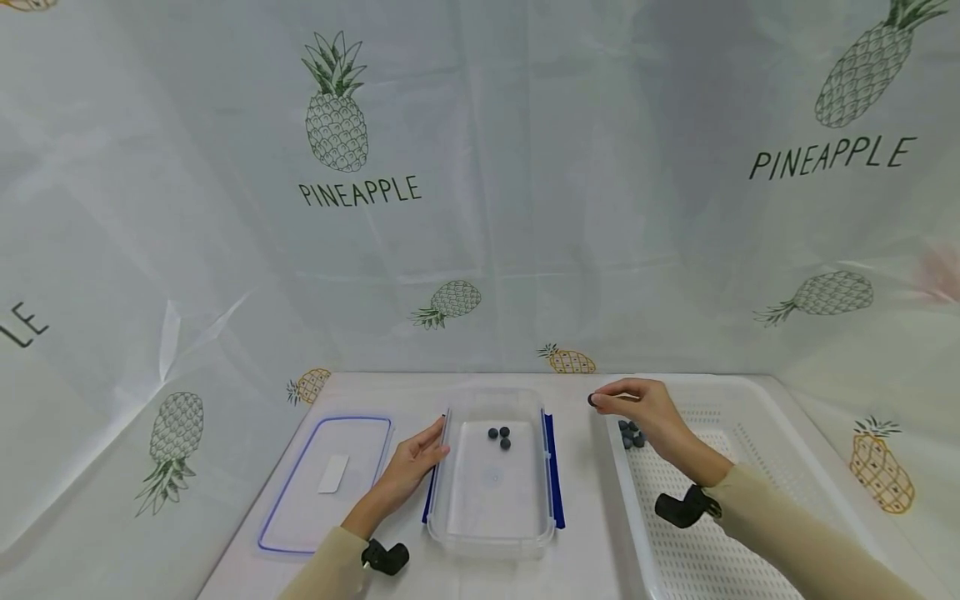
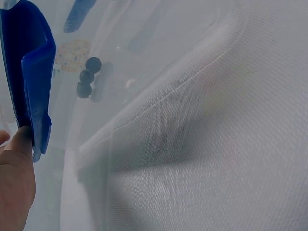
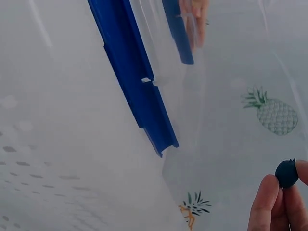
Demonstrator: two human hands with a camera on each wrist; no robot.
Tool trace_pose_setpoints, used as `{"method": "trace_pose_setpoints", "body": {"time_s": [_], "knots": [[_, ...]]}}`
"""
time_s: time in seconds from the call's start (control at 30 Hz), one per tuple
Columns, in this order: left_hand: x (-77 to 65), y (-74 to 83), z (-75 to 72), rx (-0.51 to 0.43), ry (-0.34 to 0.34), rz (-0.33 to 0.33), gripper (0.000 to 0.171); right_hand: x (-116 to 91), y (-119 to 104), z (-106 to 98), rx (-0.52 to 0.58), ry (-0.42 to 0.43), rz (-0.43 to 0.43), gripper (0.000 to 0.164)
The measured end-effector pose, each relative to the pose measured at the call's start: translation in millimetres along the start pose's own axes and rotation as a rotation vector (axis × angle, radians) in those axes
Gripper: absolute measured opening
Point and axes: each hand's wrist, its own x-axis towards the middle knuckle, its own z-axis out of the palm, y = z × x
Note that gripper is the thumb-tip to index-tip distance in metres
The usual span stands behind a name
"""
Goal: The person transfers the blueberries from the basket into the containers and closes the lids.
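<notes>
A clear plastic container (image 1: 491, 517) with blue side latches (image 1: 556, 475) stands in the middle of the table, with three blueberries (image 1: 505, 444) on its floor. My left hand (image 1: 408, 467) holds the container at its left wall; in the left wrist view the thumb (image 2: 20, 142) lies against the blue latch flap (image 2: 36, 86). Between thumb and fingertips, my right hand (image 1: 645, 412) pinches one blueberry (image 3: 287, 173), its small crown showing in the right wrist view. That hand is raised over the far left corner of a white perforated basket (image 1: 705, 533), above several more blueberries (image 1: 632, 435) inside.
Left of the container lies a clear lid (image 1: 288, 500) with a blue rim and a white label (image 1: 333, 473). The basket takes up the right side of the table (image 1: 585, 533). Behind everything hangs a pineapple-printed sheet (image 1: 525, 208).
</notes>
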Motion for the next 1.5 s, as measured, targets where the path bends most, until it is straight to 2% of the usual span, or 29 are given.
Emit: {"method": "trace_pose_setpoints", "body": {"time_s": [0.43,0.67,0.87,1.07,1.13,1.3,1.5], "knots": [[-1.8,-1.8,-0.7,0.016,-0.005,0.011,0.061,5.6,-4.8,27.5,0.046,-0.044,0.003,0.036],[-1.6,-2.1,0.2,0.019,0.017,-0.016,0.062,8.2,-4.2,44.0,0.086,-0.076,-0.003,0.033],[-0.7,-2.0,0.3,0.01,0.017,-0.009,0.062,7.6,-7.8,55.4,0.087,-0.093,0.017,0.031],[6.0,-23.8,-5.9,0.03,0.054,0.017,0.061,5.3,-9.4,66.1,0.071,-0.142,0.012,0.029],[7.2,-28.2,-6.9,0.031,0.063,0.022,0.061,7.5,-1.4,69.7,0.063,-0.15,0.008,0.029],[6.9,-26.2,-6.3,0.026,0.059,0.028,0.06,7.5,3.4,79.0,0.054,-0.159,0.011,0.027],[4.9,-13.7,-2.1,-0.008,0.037,0.026,0.059,9.3,4.5,90.9,0.057,-0.169,0.004,0.026]]}}
